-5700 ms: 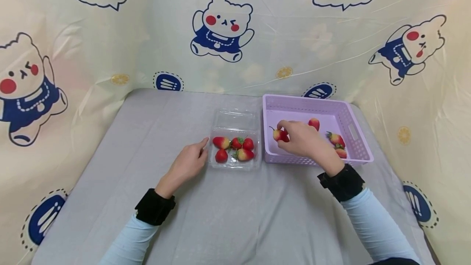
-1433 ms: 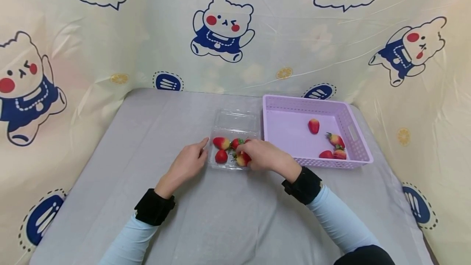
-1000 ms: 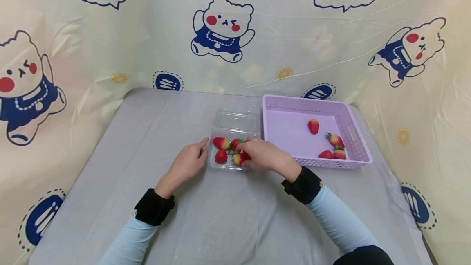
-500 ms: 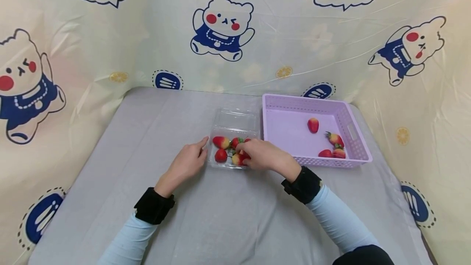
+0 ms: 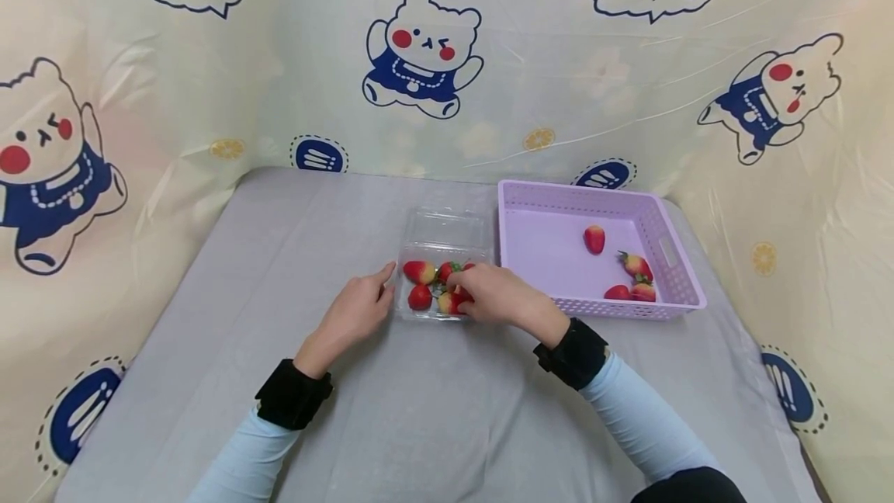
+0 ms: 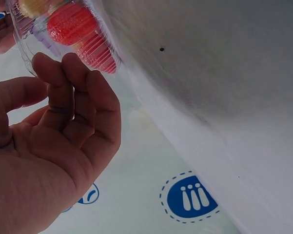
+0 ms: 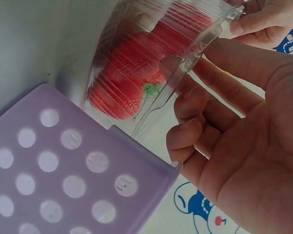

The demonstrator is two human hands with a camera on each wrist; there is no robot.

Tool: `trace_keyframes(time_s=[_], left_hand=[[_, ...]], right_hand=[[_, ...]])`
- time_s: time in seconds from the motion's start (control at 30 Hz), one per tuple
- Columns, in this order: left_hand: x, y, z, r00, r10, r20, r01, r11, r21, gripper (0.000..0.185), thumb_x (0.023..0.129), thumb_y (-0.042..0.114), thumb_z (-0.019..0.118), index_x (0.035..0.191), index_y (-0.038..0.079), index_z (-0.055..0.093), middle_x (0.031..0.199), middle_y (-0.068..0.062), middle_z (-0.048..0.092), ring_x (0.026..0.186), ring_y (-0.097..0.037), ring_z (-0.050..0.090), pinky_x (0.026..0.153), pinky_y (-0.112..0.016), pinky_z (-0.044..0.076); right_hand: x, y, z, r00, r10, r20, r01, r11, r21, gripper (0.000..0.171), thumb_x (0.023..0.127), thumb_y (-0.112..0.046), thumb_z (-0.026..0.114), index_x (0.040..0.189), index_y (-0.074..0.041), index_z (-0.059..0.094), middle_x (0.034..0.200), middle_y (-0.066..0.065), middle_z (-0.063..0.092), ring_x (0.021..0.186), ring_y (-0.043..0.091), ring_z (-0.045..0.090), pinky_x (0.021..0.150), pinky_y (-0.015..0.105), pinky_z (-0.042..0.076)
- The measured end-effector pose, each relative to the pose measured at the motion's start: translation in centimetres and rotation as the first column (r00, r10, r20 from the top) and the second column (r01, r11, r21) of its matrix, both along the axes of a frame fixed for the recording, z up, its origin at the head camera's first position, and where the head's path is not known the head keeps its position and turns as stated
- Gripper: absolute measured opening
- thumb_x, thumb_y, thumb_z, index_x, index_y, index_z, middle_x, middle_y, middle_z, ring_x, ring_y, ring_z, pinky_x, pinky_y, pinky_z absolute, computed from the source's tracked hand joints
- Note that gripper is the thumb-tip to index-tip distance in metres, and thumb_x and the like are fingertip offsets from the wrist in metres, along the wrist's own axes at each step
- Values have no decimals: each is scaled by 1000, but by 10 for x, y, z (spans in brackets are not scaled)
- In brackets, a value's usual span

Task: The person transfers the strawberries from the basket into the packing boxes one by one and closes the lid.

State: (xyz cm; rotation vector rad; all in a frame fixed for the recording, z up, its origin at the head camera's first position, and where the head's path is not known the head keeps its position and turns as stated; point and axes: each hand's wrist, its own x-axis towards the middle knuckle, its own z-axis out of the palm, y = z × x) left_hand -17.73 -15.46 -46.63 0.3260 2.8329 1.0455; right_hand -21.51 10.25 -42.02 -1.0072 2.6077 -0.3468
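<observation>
Two forearms in pale blue sleeves with black wrist cuffs reach across the grey-covered worktop toward a clear plastic punnet at its middle. The left hand, fingers loosely extended and holding nothing, rests against the punnet's left wall, as it has throughout. The right hand has come over from the lilac basket, where it was picking up a strawberry several seconds ago, and now sits over the punnet's right side, its fingers curled at the rim; whether they still pinch a berry cannot be told. Strawberries lie packed in the punnet, the near right one shifted slightly leftward over the last second, which suggests a berry being settled into place. Just right of the punnet, the basket holds four more strawberries, one alone farther back and three clustered at its near right. Behind everything hangs a cream backdrop printed with cartoon bears and "happy" speech bubbles
</observation>
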Motion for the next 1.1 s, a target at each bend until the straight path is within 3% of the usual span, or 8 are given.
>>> trace_keyframes(time_s=[0.27, 0.43, 0.73, 0.9, 1.1], left_hand=[[1, 1, 0, 1000, 7, -2, -7, 1000, -6, 51, 106, 8, 56, 153, -9, 46, 59, 1, 41, 53, -12, 36, 51, -28, 33], [1, 1, 1, 1000, 6, 4, -6, 1000, -1, 52, 106, 8, 58, 153, -9, 47, 60, 0, 41, 52, -14, 37, 51, -28, 34], [2, 1, 1, 1000, 10, 4, -10, 1000, 7, 52, 106, 8, 60, 153, -9, 47, 60, 0, 42, 52, -14, 39, 51, -28, 35], [2, 1, 1, 1000, 11, 6, -11, 1000, 11, 52, 106, 9, 59, 153, -9, 47, 60, 0, 42, 52, -14, 39, 50, -28, 35], [3, 1, 2, 1000, 12, 11, -13, 1000, 27, 52, 105, 8, 57, 154, -9, 46, 58, 2, 40, 52, -12, 35, 50, -27, 34]], right_hand=[[0, 0, -2, 1000, 7, -15, -8, 1000, -25, 27, 96, -14, 78, 123, -9, 75, 105, 3, 72, 90, 17, 61, 83, 31, 57], [0, 0, -2, 1000, 13, -21, -14, 999, -37, 24, 96, -13, 78, 120, -8, 75, 96, 1, 66, 87, 17, 59, 78, 29, 54], [-1, 4, 3, 997, 19, -72, -29, 990, -135, 16, 95, -3, 70, 109, -6, 77, 92, 2, 67, 84, 19, 58, 75, 31, 53], [-3, 7, 5, 997, 9, -78, -20, 990, -142, 16, 96, -5, 69, 111, -6, 77, 94, 0, 69, 82, 17, 60, 77, 31, 54], [-5, 10, 9, 996, 18, -88, -31, 988, -150, 9, 96, -5, 69, 102, -5, 76, 85, -2, 65, 78, 17, 58, 73, 31, 52]])
